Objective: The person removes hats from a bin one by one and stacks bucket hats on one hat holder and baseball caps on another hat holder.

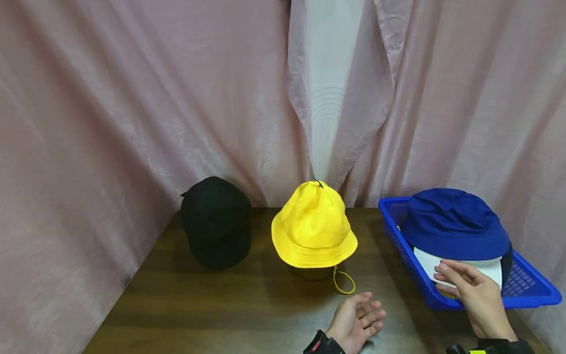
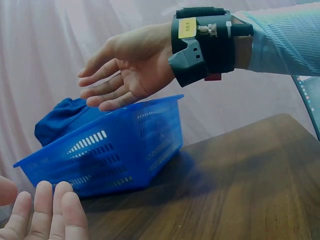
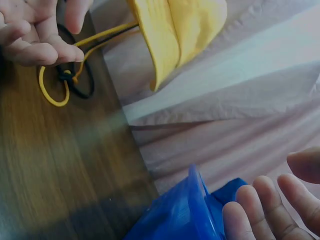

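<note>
Nearest is the left hand (image 1: 353, 322), low over the front part of the table (image 1: 199, 314), its palm turned up, its fingers relaxed and apart, holding nothing. To its right, and a little farther in, the right hand (image 1: 479, 292) hangs over the near rim of the blue basket (image 1: 530, 300), thumb parted from loosely straight fingers, with nothing in its grasp. Just past those fingertips shows a white brim (image 1: 429, 262) (whether they touch it, I cannot tell), and above that brim lies the blue hat (image 1: 455, 223), inside the basket toward its far left corner. From the right hand, then, the blue hat is beyond and slightly to the left, its long axis running roughly side to side, across the line of reach rather than along it; of the two hands, the right is clearly the nearer, while the left is well apart, outside the basket's left edge. Beyond the left hand, a cord loop (image 1: 345, 293) hangs below the yellow hat (image 1: 314, 221), which is crown up toward the middle of the table's far edge. The black cap (image 1: 216, 223) is near the table's far left corner, with the pink curtain (image 1: 132, 123) behind.
</note>
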A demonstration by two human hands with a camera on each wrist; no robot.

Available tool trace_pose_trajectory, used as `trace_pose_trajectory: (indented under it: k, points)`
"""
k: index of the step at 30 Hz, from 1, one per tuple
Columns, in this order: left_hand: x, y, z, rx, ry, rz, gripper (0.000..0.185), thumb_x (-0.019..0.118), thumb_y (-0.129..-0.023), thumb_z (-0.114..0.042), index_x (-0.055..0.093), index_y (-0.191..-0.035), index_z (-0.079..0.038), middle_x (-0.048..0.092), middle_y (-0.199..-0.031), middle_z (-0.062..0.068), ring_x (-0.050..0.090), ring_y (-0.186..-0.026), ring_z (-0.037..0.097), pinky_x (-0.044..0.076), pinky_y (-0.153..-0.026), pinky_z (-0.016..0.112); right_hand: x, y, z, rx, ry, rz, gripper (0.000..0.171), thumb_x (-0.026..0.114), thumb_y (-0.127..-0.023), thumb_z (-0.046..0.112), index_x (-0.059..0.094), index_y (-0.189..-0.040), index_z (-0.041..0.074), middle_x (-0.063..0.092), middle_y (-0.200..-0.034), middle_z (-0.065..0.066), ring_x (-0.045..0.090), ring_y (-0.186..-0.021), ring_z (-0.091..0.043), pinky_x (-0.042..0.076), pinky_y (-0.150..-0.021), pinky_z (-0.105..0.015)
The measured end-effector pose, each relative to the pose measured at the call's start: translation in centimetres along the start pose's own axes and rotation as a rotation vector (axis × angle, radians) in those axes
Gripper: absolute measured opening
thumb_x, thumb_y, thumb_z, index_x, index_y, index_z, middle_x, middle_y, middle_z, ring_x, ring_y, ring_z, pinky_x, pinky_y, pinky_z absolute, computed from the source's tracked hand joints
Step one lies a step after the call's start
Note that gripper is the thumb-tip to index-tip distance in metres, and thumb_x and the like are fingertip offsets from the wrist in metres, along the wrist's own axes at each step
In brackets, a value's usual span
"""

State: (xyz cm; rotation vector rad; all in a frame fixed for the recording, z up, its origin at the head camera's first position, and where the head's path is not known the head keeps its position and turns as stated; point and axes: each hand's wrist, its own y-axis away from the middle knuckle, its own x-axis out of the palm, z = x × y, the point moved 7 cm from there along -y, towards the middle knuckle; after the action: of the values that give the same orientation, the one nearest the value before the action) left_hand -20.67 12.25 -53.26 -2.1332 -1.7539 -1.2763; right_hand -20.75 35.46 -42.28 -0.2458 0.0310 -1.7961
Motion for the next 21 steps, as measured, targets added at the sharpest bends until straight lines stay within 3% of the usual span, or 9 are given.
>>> trace_pose_trajectory:
  k: [9, 17, 21]
  points:
    - [2.2, -0.6, 1.7, 0.003, -0.061, -0.021, 0.024, 0.062, -0.092, -0.013, 0.065, -0.113, -0.003, 0.073, -0.097, 0.011, 0.07, -0.082, 0.023, 0.054, -0.07, 0.033, -4.0, -0.5, -0.5, 0.055, -0.12, -0.137, 0.012, 0.068, -0.096, 0.007, 0.075, -0.103, 0.015, 0.076, -0.092, 0.004, 0.073, -0.08, -0.011, 0.058, -0.062, -0.027]
    - [5.2, -0.7, 3.6, -0.006, -0.085, 0.016, 0.023, 0.059, -0.094, -0.017, 0.066, -0.108, -0.001, 0.074, -0.099, 0.017, 0.072, -0.083, 0.026, 0.054, -0.069, 0.034, -8.8, 0.3, -0.1, 0.029, -0.172, -0.318, 0.02, 0.062, -0.099, 0.004, 0.065, -0.111, 0.02, 0.072, -0.087, 0.01, 0.071, -0.072, -0.005, 0.054, -0.056, -0.021]
    - [6.3, -0.9, 4.0, 0.032, -0.137, 0.027, 0.019, 0.059, -0.094, -0.013, 0.065, -0.107, 0.0, 0.073, -0.096, 0.018, 0.072, -0.081, 0.027, 0.055, -0.067, 0.034, -10.1, 0.3, -0.1, 0.08, -0.196, -0.439, 0.026, 0.061, -0.1, 0.005, 0.056, -0.121, 0.021, 0.07, -0.085, 0.013, 0.068, -0.071, -0.002, 0.052, -0.055, -0.019]
